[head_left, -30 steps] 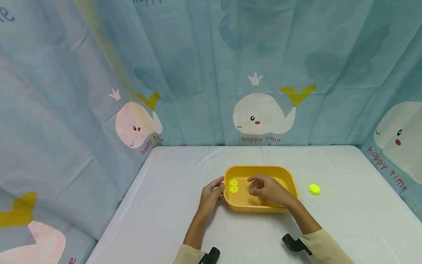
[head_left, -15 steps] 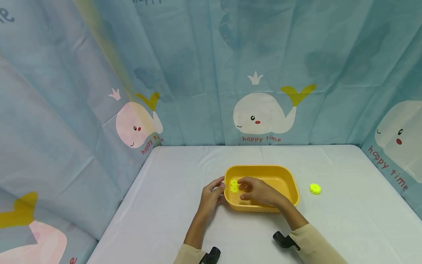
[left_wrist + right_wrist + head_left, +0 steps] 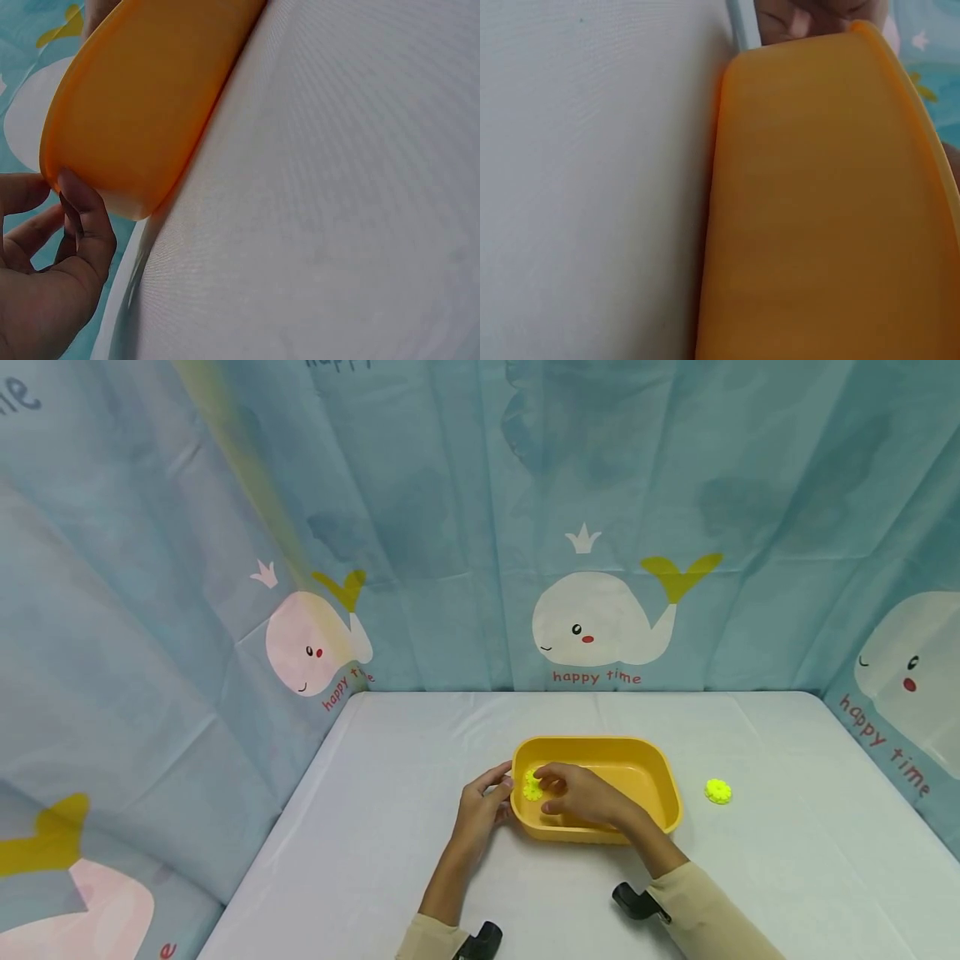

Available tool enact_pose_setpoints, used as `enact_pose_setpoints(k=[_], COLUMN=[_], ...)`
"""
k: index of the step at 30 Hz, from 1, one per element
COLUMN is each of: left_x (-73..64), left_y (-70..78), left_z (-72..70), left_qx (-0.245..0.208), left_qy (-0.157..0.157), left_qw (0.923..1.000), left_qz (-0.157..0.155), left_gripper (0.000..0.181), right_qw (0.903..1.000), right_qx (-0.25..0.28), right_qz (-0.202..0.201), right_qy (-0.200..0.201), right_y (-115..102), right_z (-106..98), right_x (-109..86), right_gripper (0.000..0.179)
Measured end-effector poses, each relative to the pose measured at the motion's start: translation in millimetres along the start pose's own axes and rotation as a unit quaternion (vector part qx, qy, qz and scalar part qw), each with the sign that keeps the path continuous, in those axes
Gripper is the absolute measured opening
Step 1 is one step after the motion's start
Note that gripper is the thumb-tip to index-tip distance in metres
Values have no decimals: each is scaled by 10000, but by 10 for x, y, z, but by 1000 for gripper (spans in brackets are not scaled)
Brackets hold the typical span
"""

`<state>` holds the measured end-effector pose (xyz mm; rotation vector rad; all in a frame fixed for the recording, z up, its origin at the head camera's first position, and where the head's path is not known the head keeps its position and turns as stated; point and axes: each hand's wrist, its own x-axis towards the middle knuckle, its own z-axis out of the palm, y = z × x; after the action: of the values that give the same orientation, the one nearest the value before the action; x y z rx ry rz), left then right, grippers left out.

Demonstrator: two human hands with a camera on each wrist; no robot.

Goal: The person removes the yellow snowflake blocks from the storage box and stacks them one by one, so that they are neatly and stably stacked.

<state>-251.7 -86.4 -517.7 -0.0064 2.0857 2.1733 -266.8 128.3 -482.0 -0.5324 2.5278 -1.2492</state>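
A yellow rectangular tray (image 3: 600,836) stands on the white table. My left hand (image 3: 477,810) holds its left end; in the left wrist view the thumb and a finger of the left hand (image 3: 56,277) meet at the tray's rim (image 3: 49,131). Inside, near the left wall, lie small neon-yellow flower-shaped pieces (image 3: 532,789), partly hidden by fingers. My right hand (image 3: 585,795) reaches over the tray, fingers bent, with a gap between thumb and forefinger. Its index fingertip is beside the pieces; whether it touches them cannot be told. The right wrist view has mostly the tray's outer wall (image 3: 825,202).
Another neon-yellow flower-shaped piece (image 3: 717,791) lies on the table (image 3: 795,860) to the right of the tray. Behind and at both sides hangs a blue whale-print curtain (image 3: 450,527). Black wrist cameras are strapped at both sleeves.
My right hand has moved left inside the tray, from its middle to the flower-shaped pieces, and now covers part of them. The left hand stays at the tray's left end.
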Motion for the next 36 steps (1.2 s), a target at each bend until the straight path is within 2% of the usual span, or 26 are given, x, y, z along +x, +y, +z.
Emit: enact_pose_setpoints(k=[6,13,23,36], left_x=[9,8,-4,-7], left_y=[-8,-18,-15,-16], left_z=[-5,-14,-13,-19], left_qx=[-7,-55,-66,-130], left_qy=[-17,-26,-74,-126], left_qw=[10000,10000,9999,9998], left_qz=[13,5,65,63], left_gripper=[41,42,42,44], right_qw=[9998,9997,9982,9977], right_qx=[-161,-230,-594,-641], right_qz=[-98,-34,-19,217], right_qy=[-8,-100,-67,0], right_y=[-9,-27,-53,-99], right_z=[31,71,114,130], right_x=[65,130,171,165], right_gripper=[43,39,34,24])
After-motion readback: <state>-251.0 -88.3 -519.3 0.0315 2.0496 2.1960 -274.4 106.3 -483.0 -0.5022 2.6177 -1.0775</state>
